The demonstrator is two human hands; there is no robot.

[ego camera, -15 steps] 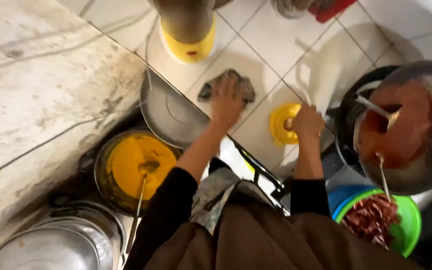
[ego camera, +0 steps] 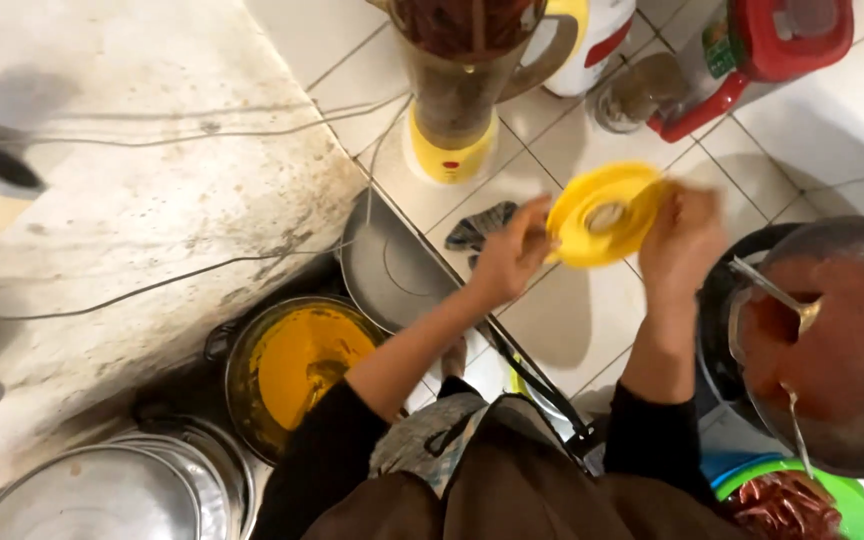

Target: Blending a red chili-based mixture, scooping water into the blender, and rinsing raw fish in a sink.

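Both my hands hold a round yellow blender lid [ego camera: 602, 213] up above the tiled floor. My left hand [ego camera: 509, 256] grips its left rim and my right hand [ego camera: 683, 243] grips its right rim. Beyond the lid stands a blender [ego camera: 457, 80] with a yellow base and a jug of dark red contents. A dark cloth [ego camera: 477, 228] lies on the tiles just below the blender, near my left hand.
A large pan of red sauce [ego camera: 832, 345] with spoons sits at right. A pot of yellow paste [ego camera: 297, 365] is at lower left, a steel lid [ego camera: 392, 270] beside it. Steel pots [ego camera: 102, 490] are bottom left, a green bowl of chillies [ego camera: 802, 505] bottom right, and a red-lidded container [ego camera: 772, 50] top right.
My left hand left the dark cloth and joined my right hand on the yellow lid, which has been lifted off the floor. The view has tilted up, showing more of the blender.
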